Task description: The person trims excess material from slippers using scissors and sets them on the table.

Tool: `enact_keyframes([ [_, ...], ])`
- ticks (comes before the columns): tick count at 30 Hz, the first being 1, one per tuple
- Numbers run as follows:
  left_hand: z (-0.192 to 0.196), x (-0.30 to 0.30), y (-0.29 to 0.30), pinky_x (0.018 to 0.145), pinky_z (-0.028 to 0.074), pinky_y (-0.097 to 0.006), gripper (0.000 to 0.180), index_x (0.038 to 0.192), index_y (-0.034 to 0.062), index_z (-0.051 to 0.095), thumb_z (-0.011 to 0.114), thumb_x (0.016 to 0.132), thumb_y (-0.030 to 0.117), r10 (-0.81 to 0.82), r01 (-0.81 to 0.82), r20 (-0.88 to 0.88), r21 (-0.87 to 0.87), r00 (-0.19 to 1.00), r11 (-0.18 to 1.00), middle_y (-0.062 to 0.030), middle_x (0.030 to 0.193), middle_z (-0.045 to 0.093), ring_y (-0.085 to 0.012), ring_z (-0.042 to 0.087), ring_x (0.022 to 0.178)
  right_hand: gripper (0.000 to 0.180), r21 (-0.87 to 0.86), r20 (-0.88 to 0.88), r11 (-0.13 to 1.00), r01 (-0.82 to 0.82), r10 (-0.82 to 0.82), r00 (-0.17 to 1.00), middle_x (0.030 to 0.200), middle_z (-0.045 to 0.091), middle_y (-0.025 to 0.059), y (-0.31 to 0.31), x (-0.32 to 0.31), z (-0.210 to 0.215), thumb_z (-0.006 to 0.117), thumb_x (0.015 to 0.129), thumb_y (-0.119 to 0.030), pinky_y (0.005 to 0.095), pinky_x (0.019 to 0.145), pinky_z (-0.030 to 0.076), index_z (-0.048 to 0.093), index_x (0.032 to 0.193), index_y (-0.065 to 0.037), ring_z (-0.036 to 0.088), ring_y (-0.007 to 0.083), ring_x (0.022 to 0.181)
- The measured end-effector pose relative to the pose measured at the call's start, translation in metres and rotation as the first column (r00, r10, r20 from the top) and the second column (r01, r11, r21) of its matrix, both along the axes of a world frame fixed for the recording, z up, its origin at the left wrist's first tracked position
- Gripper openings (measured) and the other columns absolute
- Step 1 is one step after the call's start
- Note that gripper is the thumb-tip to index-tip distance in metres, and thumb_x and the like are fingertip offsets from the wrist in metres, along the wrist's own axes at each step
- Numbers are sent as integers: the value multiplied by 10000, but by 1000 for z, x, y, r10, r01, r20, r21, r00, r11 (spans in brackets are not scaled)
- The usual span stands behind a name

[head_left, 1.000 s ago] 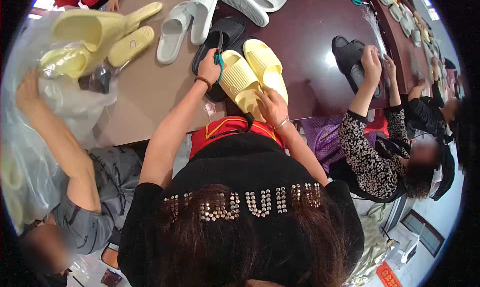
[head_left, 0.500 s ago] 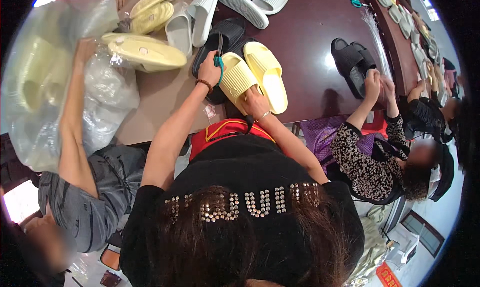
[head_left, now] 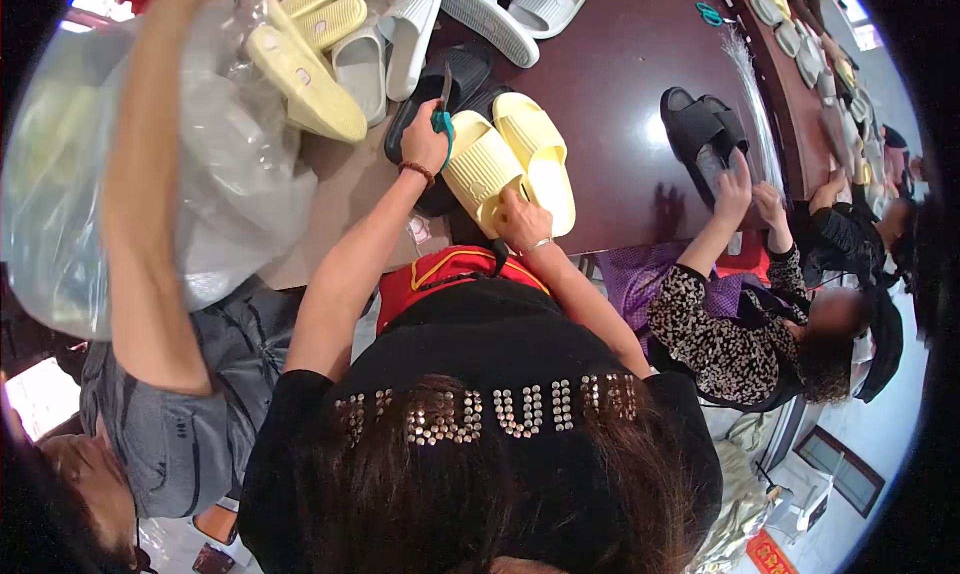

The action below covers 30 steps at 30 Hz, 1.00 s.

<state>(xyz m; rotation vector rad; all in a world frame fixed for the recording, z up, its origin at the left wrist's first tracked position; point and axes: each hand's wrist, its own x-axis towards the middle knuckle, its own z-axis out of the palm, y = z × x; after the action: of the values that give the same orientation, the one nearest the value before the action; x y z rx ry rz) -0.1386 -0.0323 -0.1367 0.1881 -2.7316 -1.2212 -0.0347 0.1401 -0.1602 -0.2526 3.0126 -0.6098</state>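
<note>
My left hand [head_left: 424, 140] is closed round scissors [head_left: 441, 122] with teal handles, their blades pointing away from me over a black slipper [head_left: 466, 72]. In front of me two pale yellow slide slippers lie side by side. At the open foot end of the left yellow slipper [head_left: 478, 164], my right hand [head_left: 522, 222] has its fingers curled on the inner edge. The right yellow slipper [head_left: 548, 189] rests against it, its heel close to my right hand. Part of the black pair is hidden behind my left hand and the yellow slippers.
Grey slippers [head_left: 410, 34] and more yellow slippers [head_left: 305, 72] crowd the far left. A co-worker's arm [head_left: 145, 204] reaches across a large clear plastic bag [head_left: 235, 164]. To the right, another co-worker handles black slippers [head_left: 697, 134] beside thin clear strands [head_left: 752, 84]. Teal-handled scissors [head_left: 709, 14] lie far right.
My right fingers have come out from under the strap toward the slipper's inner edge. The left co-worker's arm has swung up, shifting the bag and the yellow slippers there.
</note>
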Motion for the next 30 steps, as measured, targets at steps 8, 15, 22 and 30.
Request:
enact_keyframes([
  [8, 16, -19, -2, 750, 429, -370, 490, 1105, 93, 499, 670, 648, 150, 76, -77, 88, 14, 993, 997, -162, 954, 586, -311, 551, 900, 15, -795, 150, 581, 173, -88, 985, 707, 558, 99, 62, -12, 2, 515, 642, -21, 327, 724, 436, 521, 654, -26, 574, 238, 843],
  [15, -5, -23, -3, 713, 434, -440, 379, 1100, 172, 496, 554, 730, 231, 14, -13, 34, -25, 999, 1000, -192, 893, 590, -372, 552, 842, 110, -936, 288, -229, 266, -70, 955, 746, 517, 66, 66, -32, 9, 406, 648, 63, 363, 883, 376, 471, 643, -25, 552, 257, 934],
  [22, 0, -22, 4, 718, 435, -439, 374, 1096, 166, 500, 550, 734, 247, -32, 37, 123, -40, 992, 999, -193, 903, 589, -375, 548, 856, 92, -632, 153, -704, 324, 296, 943, 570, 413, 33, 71, -27, 1, 417, 738, -79, 295, 748, 418, 505, 758, -59, 398, 144, 571],
  [30, 20, -25, 14, 689, 436, -446, 328, 1078, 161, 496, 513, 756, 219, -131, 158, 176, -148, 976, 976, -180, 872, 596, -379, 554, 819, 334, -467, 265, 813, 347, -246, 932, 612, 545, 192, 46, -26, 7, 547, 710, -282, 378, 522, 424, 525, 960, -63, 560, 320, 567],
])
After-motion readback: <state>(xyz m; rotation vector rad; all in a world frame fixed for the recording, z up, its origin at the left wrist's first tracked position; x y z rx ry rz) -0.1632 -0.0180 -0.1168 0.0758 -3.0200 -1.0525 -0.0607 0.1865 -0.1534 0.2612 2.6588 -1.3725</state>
